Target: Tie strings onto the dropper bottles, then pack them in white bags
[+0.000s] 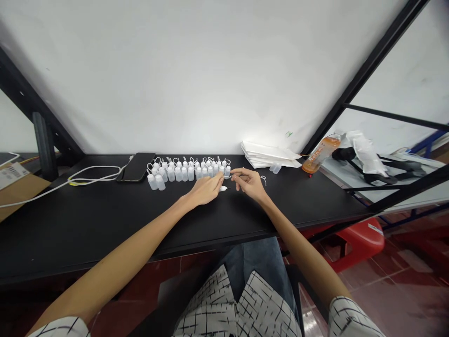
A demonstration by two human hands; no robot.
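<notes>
My left hand (pixel 207 189) is closed round a small bottle, most of it hidden in the fingers. The bottle's white needle tip (pixel 223 188) sticks out to the right, lying nearly level above the table. Just to its right, my right hand (pixel 249 182) has thumb and forefinger pinched together by a thin white strip (pixel 227 177); what they hold is too small to make out. Behind the hands stand several rows of translucent squeeze bottles (pixel 184 173) with white caps and looped straps. A white loop (pixel 263 179) shows beside my right hand.
A black phone (pixel 136 167) and a white cable (pixel 100 178) lie left of the bottles on the black table (pixel 105 224). White paper sheets (pixel 268 155), loose clear bottles (pixel 275 167) and an orange drink bottle (pixel 321 153) are at right. A cardboard box (pixel 21 187) sits far left.
</notes>
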